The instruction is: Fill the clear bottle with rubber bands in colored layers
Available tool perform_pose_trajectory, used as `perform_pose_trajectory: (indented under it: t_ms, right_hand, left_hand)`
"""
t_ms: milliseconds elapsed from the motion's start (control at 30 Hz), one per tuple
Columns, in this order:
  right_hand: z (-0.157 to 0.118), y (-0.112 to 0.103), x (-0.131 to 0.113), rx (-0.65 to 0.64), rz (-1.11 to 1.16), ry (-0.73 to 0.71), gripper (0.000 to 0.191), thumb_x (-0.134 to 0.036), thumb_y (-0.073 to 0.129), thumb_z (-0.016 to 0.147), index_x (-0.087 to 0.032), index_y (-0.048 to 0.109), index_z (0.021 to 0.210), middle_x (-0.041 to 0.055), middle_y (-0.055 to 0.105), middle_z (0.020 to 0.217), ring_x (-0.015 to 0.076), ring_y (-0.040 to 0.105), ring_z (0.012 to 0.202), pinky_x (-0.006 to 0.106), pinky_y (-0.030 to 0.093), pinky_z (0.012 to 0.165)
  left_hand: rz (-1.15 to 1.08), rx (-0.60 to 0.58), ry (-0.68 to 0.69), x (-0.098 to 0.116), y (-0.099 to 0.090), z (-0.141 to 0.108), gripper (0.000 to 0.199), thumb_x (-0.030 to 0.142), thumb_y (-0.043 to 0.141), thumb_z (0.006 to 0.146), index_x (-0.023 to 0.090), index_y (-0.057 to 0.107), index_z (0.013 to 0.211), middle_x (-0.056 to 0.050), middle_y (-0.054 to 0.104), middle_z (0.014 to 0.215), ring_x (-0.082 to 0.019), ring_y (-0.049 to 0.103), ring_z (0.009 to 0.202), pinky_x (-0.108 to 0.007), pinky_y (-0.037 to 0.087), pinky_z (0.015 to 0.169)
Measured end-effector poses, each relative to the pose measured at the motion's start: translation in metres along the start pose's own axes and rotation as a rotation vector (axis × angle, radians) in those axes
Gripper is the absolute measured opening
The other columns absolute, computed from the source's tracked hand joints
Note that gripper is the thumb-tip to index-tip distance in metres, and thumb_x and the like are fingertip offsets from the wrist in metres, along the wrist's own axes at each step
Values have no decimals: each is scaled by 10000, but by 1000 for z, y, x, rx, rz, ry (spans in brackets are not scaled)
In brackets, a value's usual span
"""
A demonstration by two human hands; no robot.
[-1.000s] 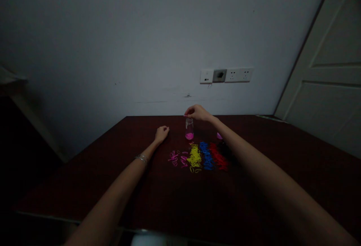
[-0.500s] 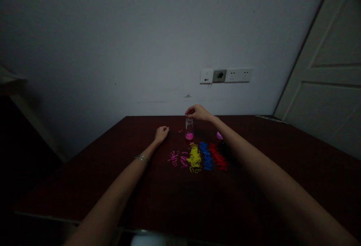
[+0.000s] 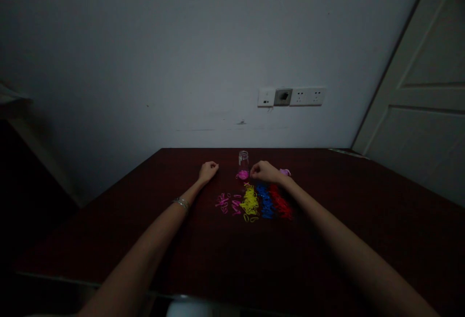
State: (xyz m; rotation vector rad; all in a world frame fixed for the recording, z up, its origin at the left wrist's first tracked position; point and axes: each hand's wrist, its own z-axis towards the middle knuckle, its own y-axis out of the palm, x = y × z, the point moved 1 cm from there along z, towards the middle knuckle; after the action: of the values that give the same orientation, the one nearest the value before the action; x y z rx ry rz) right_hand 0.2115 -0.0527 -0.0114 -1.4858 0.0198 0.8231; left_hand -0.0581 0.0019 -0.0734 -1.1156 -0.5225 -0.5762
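My left hand [image 3: 209, 170] rests on the table left of a clear glass jar [image 3: 243, 158], its fingers curled closed; whatever they hold, if anything, is hidden. The jar stands upright with its top uncovered and pink rubber bands [image 3: 243, 175] at its bottom. Just right of the jar's base, my right hand [image 3: 267, 171] is low over the table with fingers drawn together, and I cannot make out anything in them. Nearer to me lie loose pink rubber bands [image 3: 223, 201], then rows of yellow bands [image 3: 250, 201], blue bands [image 3: 266, 203] and red bands [image 3: 281, 203].
A pale purple object [image 3: 285, 172] lies partly hidden behind my right wrist. The dark red table [image 3: 203, 254] meets a wall with a socket panel [image 3: 291, 97]. A white panelled door [image 3: 421, 108] stands at the right.
My right hand has come down from the jar's mouth to the right of its base. The small pinkish piece left of the jar no longer shows there. My left hand stays put.
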Motion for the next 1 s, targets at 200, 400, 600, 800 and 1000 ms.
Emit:
perform_pose_trajectory:
  t_ms: [200,400,600,800,1000]
  right_hand:
    - [7,26,11,-83,-30,32,197,-250,603,653,-160,713,790,35,670,741,138,592,688,198,405,611]
    - [8,29,8,-100,-31,71,138,-223,636,616,-154,706,714,10,647,680,123,567,651,177,382,572]
    - [7,28,7,-98,-58,39,132,-175,589,620,-144,694,694,21,643,665,122,558,634,179,375,558]
    - [9,25,9,-94,-22,-13,152,-153,561,622,-128,694,690,12,636,638,112,546,610,180,379,556]
    - [6,8,4,-88,32,-66,170,-153,553,621,-114,700,698,18,632,624,114,536,598,197,381,554]
  left_hand:
    - [105,-123,83,15,-3,-7,245,369,563,704,178,697,779,-53,666,773,-161,574,707,-230,389,612]
    - [98,-352,333,41,3,-20,319,420,566,698,160,698,828,-31,655,787,-143,566,709,-226,411,644]
    - [175,-389,437,60,8,-32,320,433,569,719,186,699,875,-41,642,873,-151,568,763,-218,408,656]
    - [247,-357,401,67,13,-35,290,425,560,744,199,699,861,-44,648,896,-159,574,771,-216,393,627]
    - [270,-328,365,68,15,-34,185,285,556,737,194,687,829,-45,653,891,-162,577,787,-216,388,615]
